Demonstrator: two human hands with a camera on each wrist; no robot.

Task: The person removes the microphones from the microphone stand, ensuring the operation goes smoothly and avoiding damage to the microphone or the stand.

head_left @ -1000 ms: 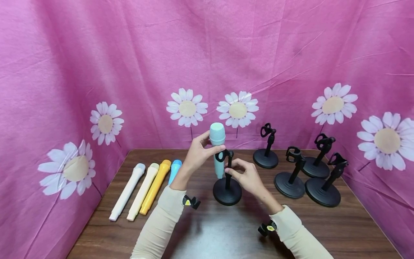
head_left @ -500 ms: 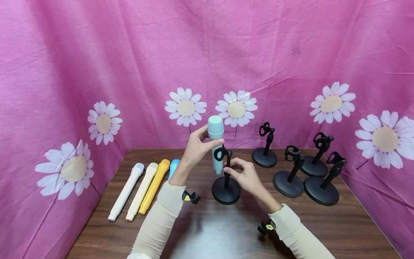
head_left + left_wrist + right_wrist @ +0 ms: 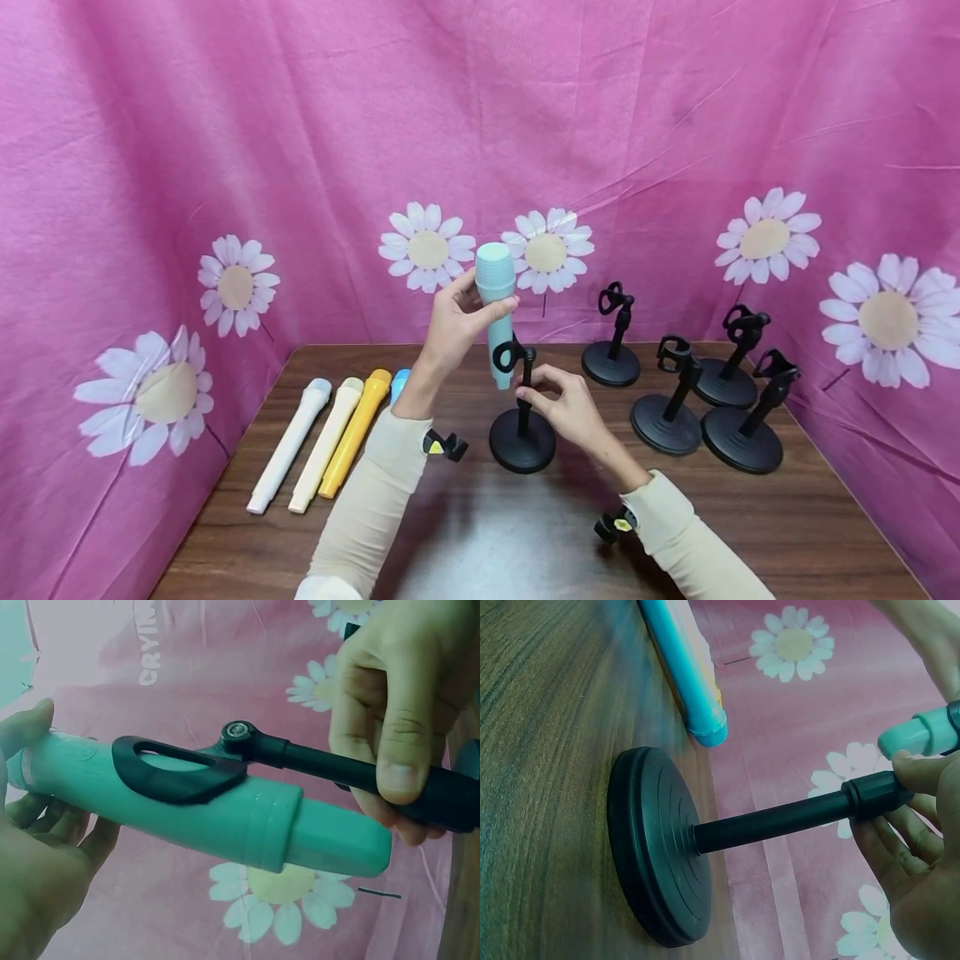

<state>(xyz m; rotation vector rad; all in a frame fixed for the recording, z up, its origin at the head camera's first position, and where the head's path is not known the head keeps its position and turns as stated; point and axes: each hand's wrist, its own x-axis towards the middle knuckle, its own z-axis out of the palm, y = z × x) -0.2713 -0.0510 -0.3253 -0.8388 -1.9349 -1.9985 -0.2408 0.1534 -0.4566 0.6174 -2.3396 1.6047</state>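
Observation:
Near the table's middle, my left hand (image 3: 453,329) grips a light teal microphone (image 3: 495,275) just below its head, thumb in front. The microphone stands nearly upright, its narrow lower end hanging above the table. A black clip ring (image 3: 180,769) overlaps its body; I cannot tell whether the ring goes round it or lies against it. That clip tops a black microphone stand (image 3: 522,440), whose round base (image 3: 660,847) sits on the table. My right hand (image 3: 564,407) pinches the stand's upright pole between thumb and fingers, and the pole's collar (image 3: 876,796) shows beside the fingertips.
Left on the wooden table (image 3: 480,542) lie a white microphone (image 3: 288,446), a cream one (image 3: 325,446), a yellow one (image 3: 355,435) and a blue one (image 3: 682,671). Several black stands (image 3: 666,423) stand at the right. A pink flowered cloth (image 3: 337,125) hangs behind.
My left hand and the teal microphone have risen, so its head is higher and its lower end farther above the table. My right hand keeps its pinch on the stand, which stays put.

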